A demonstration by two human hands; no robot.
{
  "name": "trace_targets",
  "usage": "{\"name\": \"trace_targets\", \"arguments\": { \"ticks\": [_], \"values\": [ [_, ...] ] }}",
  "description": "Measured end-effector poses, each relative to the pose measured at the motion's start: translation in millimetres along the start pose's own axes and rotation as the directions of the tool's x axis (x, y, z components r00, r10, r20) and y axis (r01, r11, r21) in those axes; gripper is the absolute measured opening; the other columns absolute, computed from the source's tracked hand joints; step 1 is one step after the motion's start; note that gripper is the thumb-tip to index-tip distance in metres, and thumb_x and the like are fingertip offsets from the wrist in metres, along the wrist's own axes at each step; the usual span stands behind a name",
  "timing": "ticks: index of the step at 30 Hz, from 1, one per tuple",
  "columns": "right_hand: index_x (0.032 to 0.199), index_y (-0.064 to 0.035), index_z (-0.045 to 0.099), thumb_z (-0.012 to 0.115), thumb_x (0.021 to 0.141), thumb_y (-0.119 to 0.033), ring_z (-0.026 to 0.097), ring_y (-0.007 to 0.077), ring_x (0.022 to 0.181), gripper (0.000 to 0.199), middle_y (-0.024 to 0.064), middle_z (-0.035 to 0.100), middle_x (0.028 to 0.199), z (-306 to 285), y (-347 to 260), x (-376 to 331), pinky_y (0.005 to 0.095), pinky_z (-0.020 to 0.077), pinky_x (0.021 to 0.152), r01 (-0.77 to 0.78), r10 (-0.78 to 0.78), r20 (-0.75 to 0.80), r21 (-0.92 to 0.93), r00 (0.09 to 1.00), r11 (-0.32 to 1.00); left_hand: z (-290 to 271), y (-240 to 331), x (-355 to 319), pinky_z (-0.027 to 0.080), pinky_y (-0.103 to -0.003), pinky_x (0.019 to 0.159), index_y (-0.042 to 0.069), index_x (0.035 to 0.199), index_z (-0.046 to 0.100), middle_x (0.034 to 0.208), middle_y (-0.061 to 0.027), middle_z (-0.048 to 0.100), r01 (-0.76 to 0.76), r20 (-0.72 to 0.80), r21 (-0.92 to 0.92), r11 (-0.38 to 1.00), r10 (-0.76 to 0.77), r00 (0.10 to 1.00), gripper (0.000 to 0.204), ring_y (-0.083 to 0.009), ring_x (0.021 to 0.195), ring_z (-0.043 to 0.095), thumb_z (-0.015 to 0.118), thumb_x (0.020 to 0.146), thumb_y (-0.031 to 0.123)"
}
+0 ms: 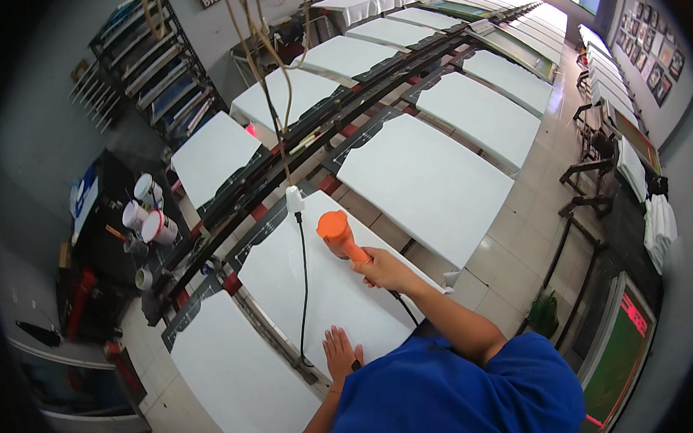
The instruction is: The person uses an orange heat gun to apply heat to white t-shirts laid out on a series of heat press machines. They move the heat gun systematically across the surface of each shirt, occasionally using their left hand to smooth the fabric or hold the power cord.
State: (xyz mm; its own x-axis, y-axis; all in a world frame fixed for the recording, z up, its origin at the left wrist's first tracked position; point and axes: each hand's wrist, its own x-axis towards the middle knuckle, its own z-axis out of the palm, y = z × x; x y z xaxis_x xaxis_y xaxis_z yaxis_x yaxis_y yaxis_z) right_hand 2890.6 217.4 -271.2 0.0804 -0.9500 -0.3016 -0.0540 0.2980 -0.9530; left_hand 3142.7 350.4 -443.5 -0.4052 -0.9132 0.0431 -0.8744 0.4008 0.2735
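Note:
An orange heat gun (pixel 335 230) is gripped by its handle in my right hand (pixel 383 270), fingers wrapped round it. It is over a white cloth-covered printing board (pixel 292 272) directly in front of me. Whether it touches the cloth is hard to tell. My left hand (pixel 341 353) lies flat on the near part of that cloth, fingers stretched out. A black cord (pixel 304 285) hangs from a white socket (pixel 294 200) at the board's far side and runs down past my left hand. More cord shows below my right hand, partly hidden by my arm.
Similar white-covered boards (pixel 426 185) line both sides of a long dark rail (pixel 344 114). On the left, several paint buckets (pixel 158 228) stand near a rack of screens (pixel 162 73). A framed green screen (pixel 617 360) leans at the right. Cables (pixel 265 47) hang overhead.

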Motion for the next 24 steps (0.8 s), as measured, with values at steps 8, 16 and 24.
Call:
{"name": "trace_targets", "arguments": {
  "ticks": [8, 16, 24],
  "values": [
    [0.127, -0.0001, 0.055, 0.064, 0.094, -0.033, 0.058, 0.0086, 0.068, 0.047, 0.0014, 0.059, 0.084, -40.8, 8.3, -65.7, 0.0245, 0.0489, 0.06, -0.124, 0.117, 0.232, 0.015, 0.966, 0.992, -35.3, -55.3, 22.8, 0.033, -0.049, 0.11, -0.009, 0.142, 0.038, 0.142, -0.0263, 0.045, 0.265, -0.321, 0.048, 0.963, -0.236, 0.917, 0.06, -0.0421, 0.132, 0.041, 0.056, 0.092, 0.02],
    [0.141, -0.0009, 0.045, 0.069, 0.09, -0.024, 0.06, 0.0098, 0.074, 0.061, 0.0042, 0.06, 0.099, -122.4, 32.2, -122.8, 0.0257, 0.0519, 0.067, -0.167, 0.125, 0.178, 0.244, 0.976, 0.955, -45.9, -35.8, 19.7, 0.047, -0.044, 0.076, -0.006, 0.112, 0.059, 0.089, -0.0203, 0.064, 0.502, -0.045, -0.416, 0.758, -0.569, 0.821, 0.031, -0.0329, 0.082, 0.06, 0.055, 0.095, 0.019],
    [0.137, 0.0009, 0.043, 0.072, 0.086, -0.017, 0.061, 0.011, 0.078, 0.061, 0.0081, 0.058, 0.115, -251.3, 53.5, -146.7, 0.0236, 0.0527, 0.055, -0.187, 0.148, 0.114, 0.579, 0.982, 0.794, -10.8, 48.9, -29.3, 0.048, -0.046, 0.069, -0.004, 0.102, 0.059, 0.088, -0.0229, 0.066, 0.633, -0.203, -0.193, 0.75, -0.661, 0.722, 0.027, -0.0409, 0.079, 0.063, 0.053, 0.098, 0.022]
  ]
}}
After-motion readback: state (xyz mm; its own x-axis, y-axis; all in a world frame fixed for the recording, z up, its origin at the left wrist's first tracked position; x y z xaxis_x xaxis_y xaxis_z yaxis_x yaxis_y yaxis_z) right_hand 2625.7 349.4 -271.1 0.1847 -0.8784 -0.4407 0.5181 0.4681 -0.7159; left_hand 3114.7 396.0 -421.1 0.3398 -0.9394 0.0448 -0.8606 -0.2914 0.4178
